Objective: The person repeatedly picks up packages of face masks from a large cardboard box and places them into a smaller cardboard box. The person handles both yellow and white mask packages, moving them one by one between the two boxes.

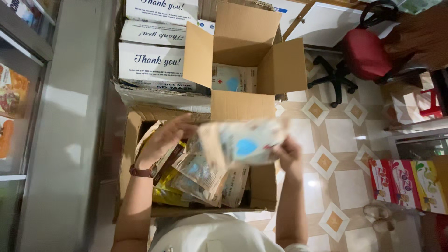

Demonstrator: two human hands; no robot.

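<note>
Both hands up, holding one blurred clear plastic packet with a white and blue item inside (242,144). Left hand (165,135), brown-strap wristwatch (143,171) on its wrist, grips the packet's left end, fingers curled round it. Right hand (289,151) pinches the right end, fingers closed on the plastic. Packet stretched between the hands, lifted above the lower open brown cardboard box (263,186).

Below the hands: loose heap of similar clear packets (205,179) in that box, some yellow wrapping under the left forearm. Beyond the hands: second open brown cardboard box (242,51), flaps up, one matching packet (233,78) lying inside. Past the left hand: stack of white printed cartons (151,56). Far right of the right hand: red office chair (364,53) on patterned tile floor (345,135).
</note>
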